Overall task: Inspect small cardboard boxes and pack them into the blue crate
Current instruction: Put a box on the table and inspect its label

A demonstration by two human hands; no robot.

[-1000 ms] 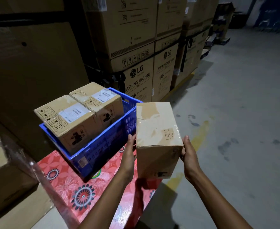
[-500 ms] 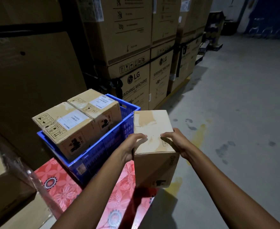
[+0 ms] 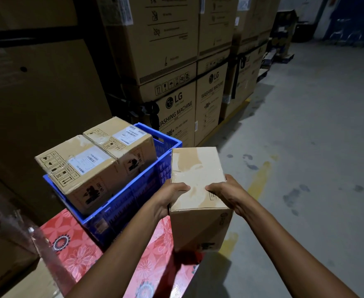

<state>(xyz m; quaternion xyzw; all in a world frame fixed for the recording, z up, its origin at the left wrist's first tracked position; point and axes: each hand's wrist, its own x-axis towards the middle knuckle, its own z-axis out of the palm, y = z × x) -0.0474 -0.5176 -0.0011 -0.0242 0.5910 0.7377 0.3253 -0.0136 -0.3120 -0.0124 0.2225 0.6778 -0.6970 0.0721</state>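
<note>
I hold a small taped cardboard box in front of me, to the right of the blue crate. My left hand grips its near left edge with fingers curled over the top. My right hand grips the near right edge the same way. Two more small labelled boxes stand side by side in the crate: a near one and a far one. Both rise above the crate rim. The crate's right part is open.
The crate sits on a surface covered with a red flowered cloth. Tall stacked washing-machine cartons stand behind it. Large brown cartons fill the left side. Grey concrete floor with a yellow line lies to the right.
My hands shifted from the box's sides onto its top near edge. The box has tipped so that its top faces me more, and it stays beside the crate.
</note>
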